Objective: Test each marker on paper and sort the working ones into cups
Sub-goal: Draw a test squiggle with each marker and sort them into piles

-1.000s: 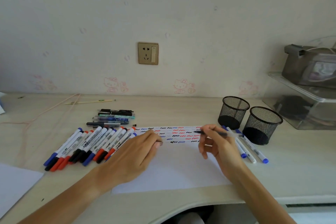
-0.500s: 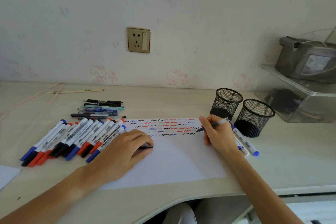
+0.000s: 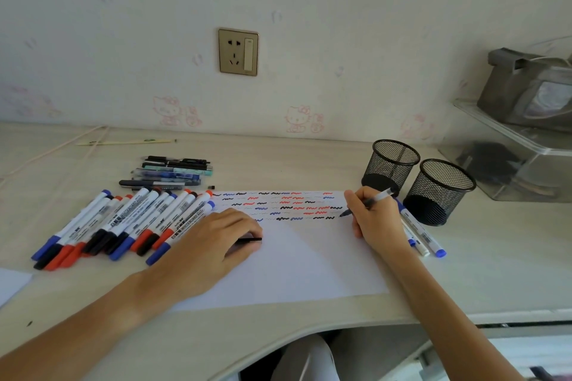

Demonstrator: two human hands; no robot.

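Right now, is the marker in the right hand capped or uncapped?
Uncapped. The marker in the right hand shows a bare dark tip at the paper, beside the last black squiggle.

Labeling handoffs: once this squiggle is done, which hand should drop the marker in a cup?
Right. The right hand already grips the marker beside the mesh cups; the left hand rests on the paper, holding a black cap.

Pale wall [image 3: 340,25] with faint pink cartoon-cat decals [image 3: 298,119]; brass-coloured socket plate [image 3: 238,52] at centre. Light wood-grain desk [image 3: 278,161] below, front edge curved. Clear plastic storage box [image 3: 510,164] at right.
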